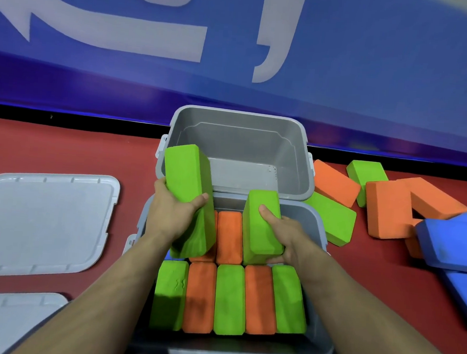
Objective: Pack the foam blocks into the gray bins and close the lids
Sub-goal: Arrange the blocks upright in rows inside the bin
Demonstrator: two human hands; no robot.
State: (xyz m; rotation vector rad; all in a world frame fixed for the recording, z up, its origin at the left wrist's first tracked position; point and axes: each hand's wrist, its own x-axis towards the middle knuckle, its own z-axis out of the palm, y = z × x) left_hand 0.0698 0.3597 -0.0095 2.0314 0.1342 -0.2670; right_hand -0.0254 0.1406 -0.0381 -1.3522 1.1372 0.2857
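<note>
Two gray bins stand one behind the other. The near bin (319, 225) holds a front row of green and orange foam blocks (229, 299) standing on edge, plus an orange block (229, 236) behind them. The far bin (301, 154) is empty. My left hand (172, 214) grips a green block (186, 181) tilted over the near bin's back left. My right hand (285, 235) grips a second green block (260, 229) set in the back row, right of the orange one.
Loose orange blocks (389, 208), green blocks (332, 221) and blue blocks (453, 244) lie on the red floor to the right. Two gray lids (39, 220) (6, 318) lie flat on the left. A blue wall banner (346, 74) rises behind the bins.
</note>
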